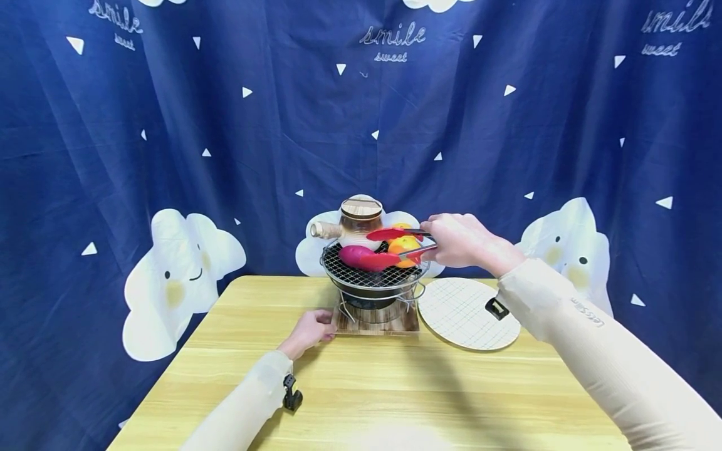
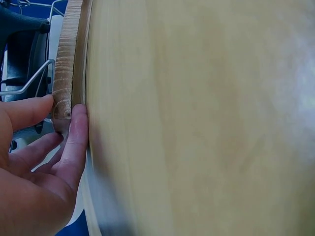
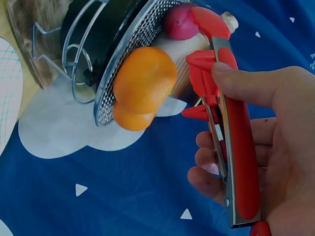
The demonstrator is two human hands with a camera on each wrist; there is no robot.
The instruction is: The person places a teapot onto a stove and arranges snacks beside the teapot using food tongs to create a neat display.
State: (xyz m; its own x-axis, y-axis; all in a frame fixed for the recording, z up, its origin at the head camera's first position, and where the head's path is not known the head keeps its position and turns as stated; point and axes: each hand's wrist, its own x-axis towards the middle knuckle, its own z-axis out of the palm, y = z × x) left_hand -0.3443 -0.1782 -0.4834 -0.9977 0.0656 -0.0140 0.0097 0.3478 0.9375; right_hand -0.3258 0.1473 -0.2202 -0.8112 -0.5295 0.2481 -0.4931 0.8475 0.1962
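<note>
My right hand [image 1: 459, 239] grips a pair of red-tipped metal tongs [image 3: 242, 147], thumb on one red handle and fingers round the other arm. The tongs' two tips stand apart over the grill; the nearer one overlaps a smooth purple-red oval sweet potato [image 1: 354, 255] in the head view. Two oranges [image 3: 146, 78] lie beside it on the black mesh grill rack [image 1: 361, 275]. With thumb above and fingers at the side and underneath, my left hand [image 1: 309, 332] pinches the front left corner of the wooden board [image 2: 64, 73] under the stove.
Behind the food, on the rack, stands a pale side-handled teapot [image 1: 361, 219] with a wooden lid. A round checked mat [image 1: 468, 313] lies right of the board on the wooden table [image 1: 361, 382]. A blue curtain [image 1: 316, 119] hangs behind.
</note>
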